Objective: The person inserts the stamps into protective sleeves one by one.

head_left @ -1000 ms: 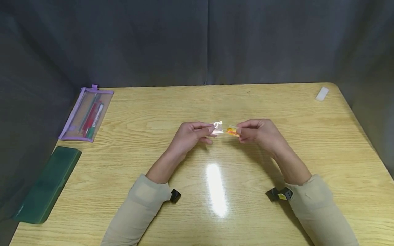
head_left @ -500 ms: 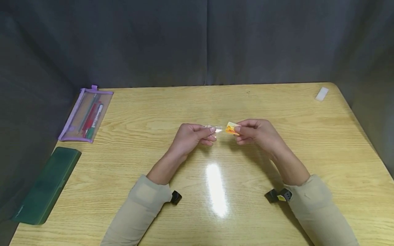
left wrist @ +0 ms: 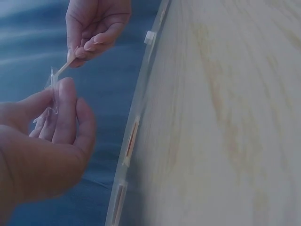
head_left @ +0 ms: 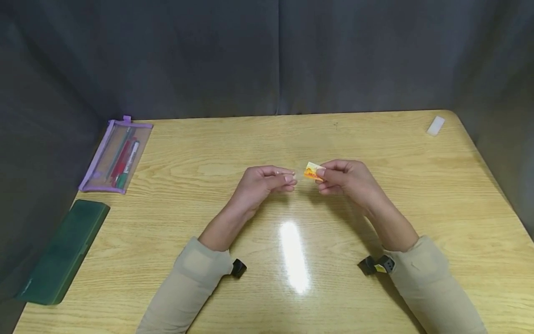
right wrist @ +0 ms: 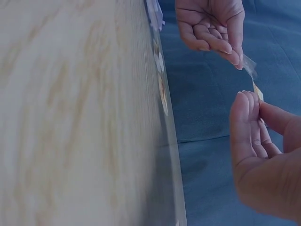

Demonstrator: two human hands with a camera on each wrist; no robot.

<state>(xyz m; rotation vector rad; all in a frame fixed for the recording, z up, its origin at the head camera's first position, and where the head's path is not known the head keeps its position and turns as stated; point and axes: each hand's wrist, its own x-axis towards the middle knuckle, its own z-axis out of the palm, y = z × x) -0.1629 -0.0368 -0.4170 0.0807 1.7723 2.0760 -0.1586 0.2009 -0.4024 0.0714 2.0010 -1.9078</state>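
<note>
In the head view my left hand (head_left: 264,185) is over the middle of the table, its thumb and fingers pinching a crumpled piece of clear plastic film. The film (left wrist: 54,92) shows better in the left wrist view, standing up from the fingertips. Facing it, my right hand (head_left: 350,183) pinches a small flat yellow-and-orange card (head_left: 312,170) between thumb and fingers. Seen edge-on in the right wrist view, the card (right wrist: 257,92) is thin and pale. Its upper end lies close to the film; whether they touch I cannot tell.
A purple-edged mesh pouch (head_left: 117,155) with pens inside lies at the table's back left. In front of it is a dark green case (head_left: 64,253). A small white block (head_left: 435,125) sits near the back right corner. Dark curtains (head_left: 267,55) hang behind the table.
The clear film has drawn back into my left fingers, leaving little of it showing in the head view. The card has tilted up slightly, with more of its yellow face visible.
</note>
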